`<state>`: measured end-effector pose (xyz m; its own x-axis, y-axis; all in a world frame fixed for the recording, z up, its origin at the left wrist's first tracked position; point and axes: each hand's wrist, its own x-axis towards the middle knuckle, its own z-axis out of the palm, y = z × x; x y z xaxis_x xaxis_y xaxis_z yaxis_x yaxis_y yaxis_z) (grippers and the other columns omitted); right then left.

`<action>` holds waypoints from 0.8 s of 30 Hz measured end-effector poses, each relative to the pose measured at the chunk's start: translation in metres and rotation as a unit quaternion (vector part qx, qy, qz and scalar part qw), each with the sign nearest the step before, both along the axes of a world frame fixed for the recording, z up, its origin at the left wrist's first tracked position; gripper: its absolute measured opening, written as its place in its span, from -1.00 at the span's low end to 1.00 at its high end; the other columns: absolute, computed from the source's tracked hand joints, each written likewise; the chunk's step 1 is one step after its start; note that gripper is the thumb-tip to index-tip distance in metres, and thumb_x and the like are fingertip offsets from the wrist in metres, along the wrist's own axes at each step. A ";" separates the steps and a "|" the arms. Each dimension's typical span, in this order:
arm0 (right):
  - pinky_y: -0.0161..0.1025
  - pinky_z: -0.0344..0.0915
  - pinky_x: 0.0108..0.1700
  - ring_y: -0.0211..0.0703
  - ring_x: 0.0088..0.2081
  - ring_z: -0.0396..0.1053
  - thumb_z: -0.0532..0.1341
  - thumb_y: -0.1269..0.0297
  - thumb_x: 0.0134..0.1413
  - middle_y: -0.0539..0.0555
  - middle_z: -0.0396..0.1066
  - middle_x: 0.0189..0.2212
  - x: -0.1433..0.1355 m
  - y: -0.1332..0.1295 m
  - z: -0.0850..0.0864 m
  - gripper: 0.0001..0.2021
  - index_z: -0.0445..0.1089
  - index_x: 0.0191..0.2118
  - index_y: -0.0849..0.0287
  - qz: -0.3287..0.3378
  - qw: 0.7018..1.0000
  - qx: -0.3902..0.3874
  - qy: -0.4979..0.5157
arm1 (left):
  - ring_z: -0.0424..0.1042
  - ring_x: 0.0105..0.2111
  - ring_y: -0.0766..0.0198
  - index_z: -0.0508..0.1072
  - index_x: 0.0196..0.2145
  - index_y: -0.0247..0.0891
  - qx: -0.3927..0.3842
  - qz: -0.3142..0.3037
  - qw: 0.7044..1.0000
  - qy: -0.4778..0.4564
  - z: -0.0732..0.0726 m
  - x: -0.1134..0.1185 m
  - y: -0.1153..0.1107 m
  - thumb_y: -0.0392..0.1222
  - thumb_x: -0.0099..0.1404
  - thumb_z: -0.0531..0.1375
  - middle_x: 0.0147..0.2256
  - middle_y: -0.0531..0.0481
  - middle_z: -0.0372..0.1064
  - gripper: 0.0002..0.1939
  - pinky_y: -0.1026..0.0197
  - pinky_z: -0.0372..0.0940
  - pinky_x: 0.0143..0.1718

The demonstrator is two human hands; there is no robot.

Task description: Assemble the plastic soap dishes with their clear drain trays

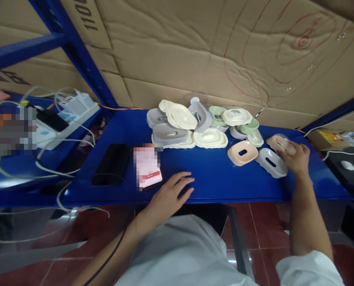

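My right hand (296, 157) is at the right of the blue tabletop, its fingers closed on the near side of a peach plastic soap dish (275, 141). Part of that dish is hidden by the fingers. Just left of it lies a grey soap dish (271, 163) with a dark oval slot, and beside that a peach slotted one (242, 153). My left hand (174, 191) rests at the table's front edge, fingers spread, holding nothing. Close to its left lies a lit phone (148, 169), partly blurred out.
A pile of cream, grey and green dish parts (179, 115) stands at the back against cardboard (177, 51). A black flat object (111, 163) lies left of the phone. White cables and a power strip (78, 105) crowd the left side; a blue post (87, 67) rises there.
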<state>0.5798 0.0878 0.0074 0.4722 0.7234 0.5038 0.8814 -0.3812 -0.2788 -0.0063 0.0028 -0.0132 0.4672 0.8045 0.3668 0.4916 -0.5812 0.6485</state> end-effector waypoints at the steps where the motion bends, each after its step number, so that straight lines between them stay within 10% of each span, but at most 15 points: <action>1: 0.07 0.26 0.15 0.22 0.21 0.25 0.48 -0.01 0.07 0.48 0.34 0.11 -0.003 -0.003 -0.001 -0.43 0.58 0.06 0.35 0.002 1.000 -0.002 -0.004 | 0.51 0.20 0.12 0.50 0.15 -0.10 0.001 0.001 1.000 0.001 0.000 0.000 0.000 -0.17 0.56 0.19 0.21 -0.10 0.45 -0.74 -0.01 0.44 0.29; 4: 0.20 0.18 0.30 0.33 0.36 0.20 0.34 0.07 0.30 0.56 0.28 0.29 -0.033 -0.019 0.005 -0.49 0.53 0.18 0.37 0.045 0.998 0.025 -0.044 | 0.52 0.19 0.12 0.50 0.14 -0.11 0.007 0.003 1.000 0.008 0.000 0.001 0.000 -0.17 0.57 0.18 0.20 -0.10 0.46 -0.75 -0.02 0.45 0.28; 8: 0.12 0.17 0.39 0.20 0.37 0.29 0.18 -0.01 0.47 0.34 0.37 0.33 -0.120 -0.048 0.010 -0.53 0.48 0.26 0.17 0.305 0.946 -0.011 -0.114 | 0.53 0.18 0.11 0.50 0.14 -0.12 0.016 0.005 1.000 0.013 0.000 0.001 -0.001 -0.16 0.57 0.17 0.19 -0.11 0.46 -0.75 -0.02 0.46 0.27; 15: 0.31 -0.07 0.46 0.18 0.33 0.36 0.12 0.00 0.52 0.24 0.39 0.34 -0.284 -0.096 0.014 -0.39 0.07 0.53 0.01 0.441 0.883 -0.138 -0.083 | 0.35 0.36 0.02 0.33 0.36 -0.09 0.036 0.003 0.998 0.043 0.006 0.001 -0.004 -0.15 0.55 0.20 0.36 -0.18 0.28 -0.53 -0.10 0.34 0.38; 19: 0.10 0.12 0.40 0.03 0.45 0.20 0.03 0.15 0.56 0.16 0.23 0.46 -0.303 -0.079 0.030 -0.45 0.05 0.54 -0.03 0.530 0.837 -0.132 -0.033 | 0.12 0.48 -0.16 0.29 0.40 -0.08 0.082 -0.023 0.994 0.073 0.010 0.002 -0.003 -0.07 0.47 0.32 0.47 -0.25 0.08 -0.39 -0.26 0.25 0.42; 24: 0.17 0.17 0.35 0.15 0.39 0.27 0.04 0.21 0.54 0.20 0.37 0.37 -0.282 -0.002 0.019 -0.54 0.30 0.42 0.07 0.462 0.882 -0.083 -0.048 | 0.22 0.43 -0.18 0.47 0.14 -0.20 0.100 0.008 0.994 0.052 0.007 0.004 -0.002 -0.14 0.43 0.36 0.40 -0.30 0.19 -0.63 -0.25 0.30 0.39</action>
<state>0.2977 0.0861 0.0265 -0.3967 0.8444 0.3600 0.8535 0.4837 -0.1939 -0.0020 0.0006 -0.0059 0.4982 0.7285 0.4701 0.5608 -0.6843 0.4661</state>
